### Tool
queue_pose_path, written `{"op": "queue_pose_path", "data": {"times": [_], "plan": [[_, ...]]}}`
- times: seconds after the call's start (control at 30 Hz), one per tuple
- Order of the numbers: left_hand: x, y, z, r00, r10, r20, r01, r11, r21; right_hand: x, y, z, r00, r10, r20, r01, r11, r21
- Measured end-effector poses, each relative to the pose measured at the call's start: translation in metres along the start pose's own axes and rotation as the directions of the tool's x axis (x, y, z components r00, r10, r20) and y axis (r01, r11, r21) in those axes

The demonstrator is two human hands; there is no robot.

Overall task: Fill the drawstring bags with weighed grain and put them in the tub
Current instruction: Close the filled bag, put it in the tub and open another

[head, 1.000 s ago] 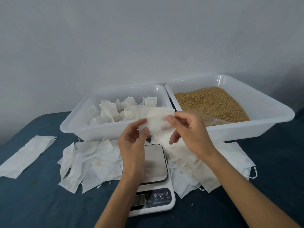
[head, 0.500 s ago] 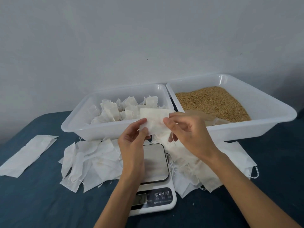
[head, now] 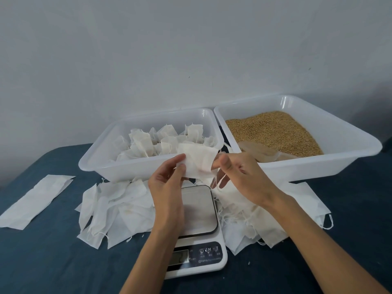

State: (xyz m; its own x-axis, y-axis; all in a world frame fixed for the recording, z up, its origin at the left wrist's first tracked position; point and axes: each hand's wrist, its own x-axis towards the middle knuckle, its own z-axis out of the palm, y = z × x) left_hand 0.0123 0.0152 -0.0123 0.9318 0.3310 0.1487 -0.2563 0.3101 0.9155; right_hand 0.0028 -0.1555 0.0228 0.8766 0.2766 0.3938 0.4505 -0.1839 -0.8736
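I hold one empty white drawstring bag [head: 198,161] in the air above the scale [head: 198,221]. My left hand [head: 168,187] pinches its left edge between thumb and fingers. My right hand [head: 241,177] pinches its right edge, with the other fingers hanging spread below. Behind the bag, the left tub [head: 101,164] holds several filled white bags. The right tub [head: 347,158] holds brown grain [head: 273,130] with a clear scoop [head: 256,150] lying at its near side.
Loose empty bags lie in a pile left of the scale [head: 114,209] and another right of it [head: 275,215]. A flat white sheet [head: 36,200] lies at the far left on the dark blue cloth [head: 42,262]. A grey wall stands close behind the tubs.
Both hands have turned and pulled the bag slightly; its right edge is now bunched in my right fingers, and my right hand's lower fingers have spread open.
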Motion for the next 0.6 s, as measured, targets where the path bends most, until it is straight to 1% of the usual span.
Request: {"op": "queue_pose_path", "data": {"times": [0.07,0.17,0.3,0.4,0.53,0.6], "plan": [[-0.0011,0.0006,-0.0001,1.000,0.008,0.008,-0.008,1.000,0.018,-0.0007,0.0011,0.0004,1.000,0.018,0.018,-0.018,1.000,0.004],[-0.0004,0.0020,-0.0005,1.000,-0.002,-0.018,0.002,1.000,0.014,-0.0014,-0.0008,-0.0006,0.998,0.064,0.019,-0.064,0.998,-0.010],[0.0028,0.0046,-0.0034,0.998,-0.034,-0.051,0.032,0.999,-0.033,-0.0021,-0.0011,-0.0022,0.999,0.042,0.035,-0.041,0.999,-0.017],[0.0039,0.0047,-0.0042,0.998,-0.042,-0.049,0.040,0.998,-0.046,-0.0019,-0.0015,-0.0032,0.997,0.071,0.035,-0.071,0.997,-0.006],[0.0019,0.0039,-0.0028,0.999,-0.038,-0.004,0.038,0.999,-0.022,0.0000,-0.0014,-0.0029,0.985,0.144,0.100,-0.146,0.989,0.009],[0.0010,0.0040,-0.0013,1.000,-0.022,0.008,0.022,1.000,0.008,0.0001,-0.0028,-0.0024,0.978,0.152,0.144,-0.155,0.988,0.015]]}}
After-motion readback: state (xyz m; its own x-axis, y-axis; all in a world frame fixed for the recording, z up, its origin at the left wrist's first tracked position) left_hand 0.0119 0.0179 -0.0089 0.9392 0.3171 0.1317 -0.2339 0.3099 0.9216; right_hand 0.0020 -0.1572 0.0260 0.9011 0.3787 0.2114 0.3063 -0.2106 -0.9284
